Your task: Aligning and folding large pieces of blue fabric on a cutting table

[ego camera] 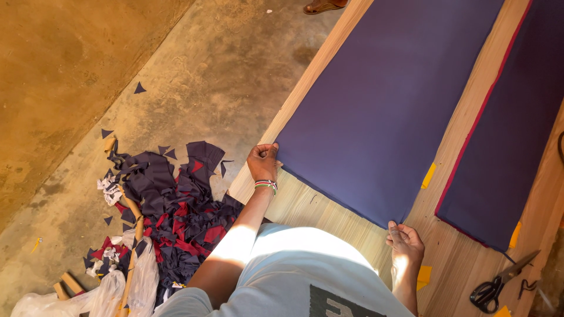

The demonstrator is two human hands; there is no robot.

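Bare concrete floor filled the left part of the view, stained and sunlit, beside a long wooden table that ran away from the person at a slant. On the table lay a purple fabric panel, spread flat and smooth, its near end close to the person's body. The left hand, with a beaded bracelet at the wrist, sat at the panel's near left corner by the table's edge, fingers curled and pinching the cloth there. The right hand rested at the panel's near right corner, fingers bent and touching the fabric's tip; whether they actually gripped it could not be told. Just beyond that hand a second dark fabric panel with a red edge lay alongside the first, a strip of bare wood between them. Small yellow tabs lay on the wood near the panels' edges. Black-handled scissors lay at the table's near right end, well apart from both hands. On the floor to the left lay a heap of purple and red fabric scraps, with cardboard tubes and white plastic bags next to it. A sandalled foot showed at the top edge.
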